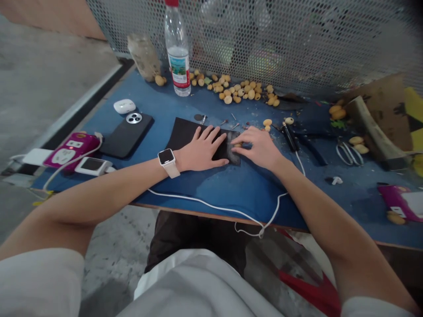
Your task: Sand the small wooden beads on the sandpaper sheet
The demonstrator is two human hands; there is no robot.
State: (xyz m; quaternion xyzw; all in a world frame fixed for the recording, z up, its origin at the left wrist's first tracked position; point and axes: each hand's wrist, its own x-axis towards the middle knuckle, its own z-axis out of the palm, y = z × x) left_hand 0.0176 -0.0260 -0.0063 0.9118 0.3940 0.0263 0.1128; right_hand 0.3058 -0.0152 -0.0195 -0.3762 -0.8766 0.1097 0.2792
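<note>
Your left hand [201, 149] lies spread flat on the black abrasive sheet [194, 134]; your right hand [259, 147] pinches a small tan seed [237, 144] at the sheet's right end. Open blue bench [231, 185] runs below to the front edge, crossed by a white cable [211, 203].

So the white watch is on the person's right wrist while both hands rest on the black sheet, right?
Not quite: the white watch is on the left wrist, as the head view shows. Both the left hand and right hand rest on the black sheet.
</note>
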